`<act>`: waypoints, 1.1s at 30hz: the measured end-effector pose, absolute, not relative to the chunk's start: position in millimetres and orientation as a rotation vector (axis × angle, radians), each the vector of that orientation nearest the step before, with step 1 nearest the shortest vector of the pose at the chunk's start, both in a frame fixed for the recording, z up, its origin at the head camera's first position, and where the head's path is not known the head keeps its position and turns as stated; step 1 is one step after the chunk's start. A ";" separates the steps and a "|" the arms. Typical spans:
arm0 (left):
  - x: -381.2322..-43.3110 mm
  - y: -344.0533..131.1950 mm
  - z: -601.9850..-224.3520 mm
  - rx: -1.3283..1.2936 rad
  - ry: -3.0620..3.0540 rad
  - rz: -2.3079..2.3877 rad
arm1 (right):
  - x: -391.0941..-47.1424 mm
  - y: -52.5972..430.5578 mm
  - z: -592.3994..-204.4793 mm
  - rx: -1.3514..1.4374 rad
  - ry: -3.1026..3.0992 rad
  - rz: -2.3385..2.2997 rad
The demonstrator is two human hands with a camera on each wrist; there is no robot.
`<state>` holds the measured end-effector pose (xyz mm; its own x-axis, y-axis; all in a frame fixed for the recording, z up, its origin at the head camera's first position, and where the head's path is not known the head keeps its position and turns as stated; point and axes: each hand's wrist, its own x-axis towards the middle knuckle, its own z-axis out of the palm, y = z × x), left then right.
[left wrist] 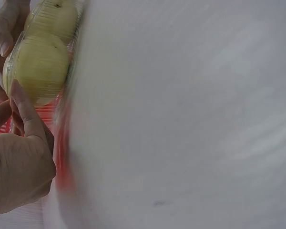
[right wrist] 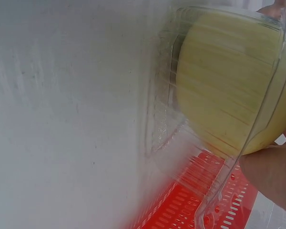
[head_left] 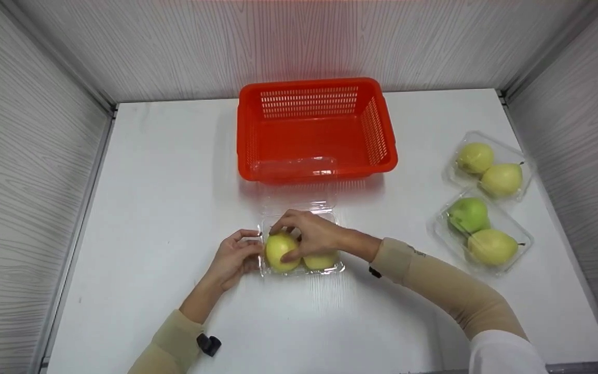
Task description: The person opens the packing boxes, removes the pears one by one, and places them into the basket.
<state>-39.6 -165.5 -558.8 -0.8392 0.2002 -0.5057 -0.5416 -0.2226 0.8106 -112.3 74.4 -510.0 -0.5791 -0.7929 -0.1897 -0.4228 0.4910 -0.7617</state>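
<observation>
A clear plastic clamshell box (head_left: 263, 267) lies with its lid (head_left: 299, 195) folded back against the red basket's front. Two yellow pears sit side by side in it. My right hand (head_left: 315, 234) grips the left pear (head_left: 279, 252) from above, thumb on the near side and fingers on the far side. Partly under that hand is the right pear (head_left: 322, 260). At the box's left edge is my left hand (head_left: 231, 259); in the left wrist view its thumb and fingers (left wrist: 28, 112) hold the rim beside a pear (left wrist: 40, 69). The right wrist view shows a pear (right wrist: 229, 81) through the box wall.
The red plastic basket (head_left: 309, 143) stands behind the box, with nothing seen inside. At the right lie two more clear boxes, one with two yellow pears (head_left: 501, 179), the other with a green pear (head_left: 469, 214) and a yellow pear (head_left: 492, 247). Panels enclose the white table (head_left: 164, 182).
</observation>
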 end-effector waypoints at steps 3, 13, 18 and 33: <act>-39.2 -166.0 -559.3 -0.391 1.576 2.092 | -112.5 72.7 -510.6 -1.034 2.212 -0.863; -39.5 -166.3 -560.5 -0.380 1.567 2.095 | -114.0 70.2 -510.3 -1.083 2.206 -0.765; -39.5 -165.4 -560.0 -0.390 1.560 2.103 | -113.8 70.6 -510.1 -1.089 2.208 -0.772; -38.5 -166.0 -558.3 -0.384 1.568 2.105 | -113.7 71.6 -506.7 -1.105 2.242 -0.794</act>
